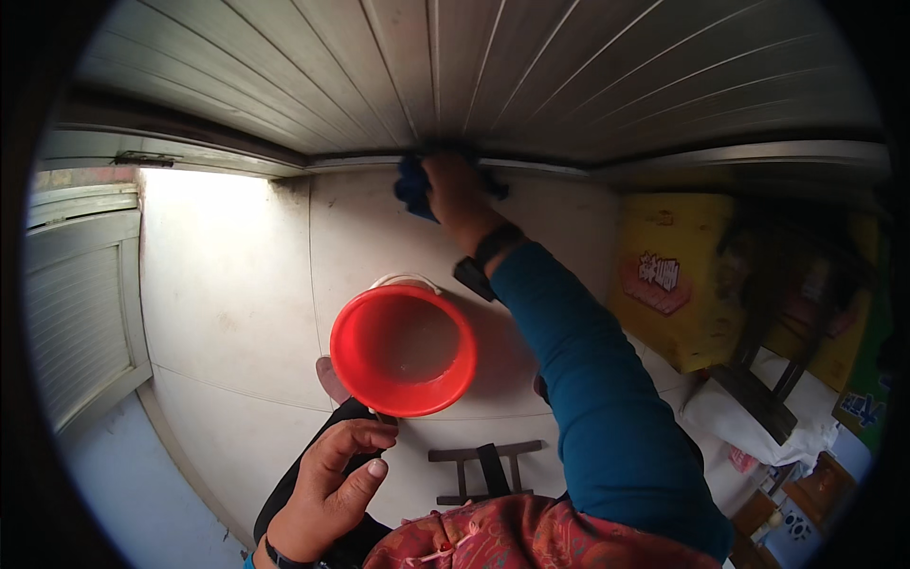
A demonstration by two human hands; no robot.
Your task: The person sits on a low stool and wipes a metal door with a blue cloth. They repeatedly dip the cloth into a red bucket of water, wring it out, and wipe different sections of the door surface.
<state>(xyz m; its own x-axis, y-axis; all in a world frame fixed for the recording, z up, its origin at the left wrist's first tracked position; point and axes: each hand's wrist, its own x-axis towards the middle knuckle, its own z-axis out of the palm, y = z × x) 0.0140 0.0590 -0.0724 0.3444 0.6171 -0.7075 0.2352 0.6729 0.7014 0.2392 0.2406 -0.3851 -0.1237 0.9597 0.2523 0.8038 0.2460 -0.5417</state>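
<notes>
My right hand (pixel 458 192) presses a dark blue cloth (pixel 414 186) against the foot of the grooved grey panel (pixel 434 78), where it meets the tiled floor. The cloth is bunched under the fingers and partly hidden by them. A red plastic bucket (pixel 343 355) with cloudy water in it stands on the floor between my feet, its white handle (pixel 404 277) leaning to the far side. My left hand (pixel 345 469) hangs just below the bucket's near rim, fingers slightly bent and apart, with nothing in it.
At the right stand yellow cartons (pixel 668 284) with printing, a dark metal frame (pixel 757 402) and a white plastic bag (pixel 725 419). A low dark metal stand (pixel 487 451) is on the floor near my lap. A pale louvred door (pixel 85 313) is at the left, beside a brightly lit floor patch.
</notes>
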